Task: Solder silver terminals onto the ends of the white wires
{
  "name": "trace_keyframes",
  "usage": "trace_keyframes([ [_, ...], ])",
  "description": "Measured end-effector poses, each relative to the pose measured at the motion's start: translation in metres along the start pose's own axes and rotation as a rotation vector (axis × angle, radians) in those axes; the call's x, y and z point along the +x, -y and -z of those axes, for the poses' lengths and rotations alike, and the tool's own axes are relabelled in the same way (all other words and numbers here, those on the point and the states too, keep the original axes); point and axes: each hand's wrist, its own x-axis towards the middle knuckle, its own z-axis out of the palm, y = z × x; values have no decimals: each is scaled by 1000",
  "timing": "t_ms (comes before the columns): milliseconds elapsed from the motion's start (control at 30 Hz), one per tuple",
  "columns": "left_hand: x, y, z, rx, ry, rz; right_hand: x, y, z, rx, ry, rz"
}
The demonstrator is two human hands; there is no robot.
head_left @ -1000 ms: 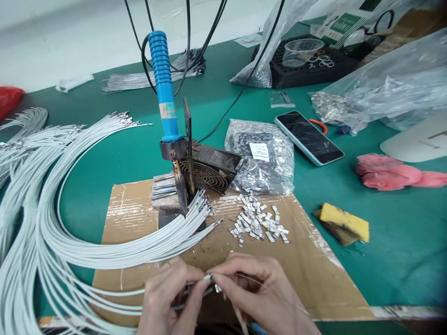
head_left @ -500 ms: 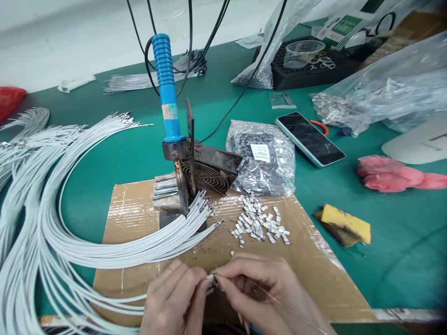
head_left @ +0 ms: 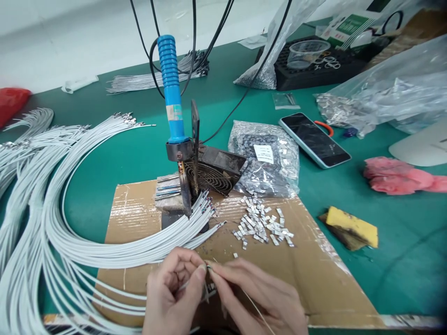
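We see a green table (head_left: 111,153) filling most of the view, its smooth surface darker along the back and brighter toward the middle. Behind it, we see a plain, pale wall (head_left: 77,42), with soft grey shading at upper left. The line where they meet slants upward to our right. Nearest us, at lower right, the table's front edge (head_left: 408,321) looks whitish and scuffed. Pale light falls unevenly, leaving the far right dim.

Bright diffuse light | glare on cardboard (head_left: 131,209) | soft shadow right | hands (head_left: 174,293) slightly blurred | edges stretched
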Motion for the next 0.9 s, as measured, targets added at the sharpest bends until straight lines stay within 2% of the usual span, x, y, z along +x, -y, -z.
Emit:
trace_keyframes([
  [100,0,-3,-3,14,-49,7,8,1,9,118,144,-221],
  [167,-2,-6,-6,32,-81,13,11,4,12,195,162,-383],
  [233,-3,-8,-9,66,-110,10,12,7,13,251,147,-470],
  [500,-4,-7,-9,205,-94,-4,16,5,12,242,136,-425],
  [633,-2,-9,-8,134,-85,44,19,5,15,214,86,-392],
  [767,2,-11,-5,99,-52,48,18,6,16,243,-4,-455],
  [900,5,-15,-3,41,-27,75,14,6,13,279,-12,-448],
])
